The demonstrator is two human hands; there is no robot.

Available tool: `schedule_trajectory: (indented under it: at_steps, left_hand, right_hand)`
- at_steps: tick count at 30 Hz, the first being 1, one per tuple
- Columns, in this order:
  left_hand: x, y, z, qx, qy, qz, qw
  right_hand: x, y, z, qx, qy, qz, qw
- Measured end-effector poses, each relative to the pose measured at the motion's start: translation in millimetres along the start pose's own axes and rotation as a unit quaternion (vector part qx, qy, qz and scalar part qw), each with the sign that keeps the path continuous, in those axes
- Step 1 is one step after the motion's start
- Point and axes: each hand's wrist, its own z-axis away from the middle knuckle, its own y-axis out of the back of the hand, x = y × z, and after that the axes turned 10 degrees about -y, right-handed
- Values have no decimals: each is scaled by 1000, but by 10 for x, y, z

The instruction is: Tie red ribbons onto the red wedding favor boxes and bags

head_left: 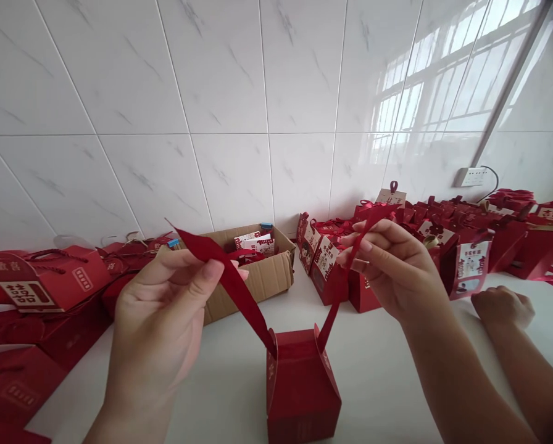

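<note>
A small red gift box (302,385) stands on the white table (387,376) in front of me. A red ribbon runs out of its top on both sides. My left hand (165,308) pinches the left ribbon end (232,280) between thumb and fingers, pulled up and to the left. My right hand (392,268) pinches the right ribbon end (345,277), drawn up and to the right. Both hands are closed on the ribbon, above the box.
An open cardboard carton (262,274) with small packets sits behind the box. Flat red bags (45,290) pile at the left. Several finished red boxes (471,246) line the tiled wall at the right. Another person's fist (503,306) rests on the table at right.
</note>
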Motion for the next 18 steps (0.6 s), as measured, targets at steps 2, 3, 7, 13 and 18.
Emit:
schedule_trajectory:
  at_steps: [2, 3, 7, 13, 18]
  left_hand:
    - [6, 9, -8, 8, -2, -12, 1000]
    - [10, 11, -12, 10, -1, -18, 1000]
    - [22, 16, -25, 0, 7, -13, 1000]
    - [-27, 50, -27, 14, 1, -15, 1000]
    - [-68, 71, -53, 39, -28, -11, 999]
  right_hand:
    - [-3, 26, -7, 1, -7, -19, 1000]
    - [-6, 33, -10, 2, -12, -30, 999]
    - [-17, 27, -24, 2, -42, -54, 998]
    - [-17, 3, -45, -5, -85, -74, 994]
    - [-15, 12, -55, 13, -75, -78, 994]
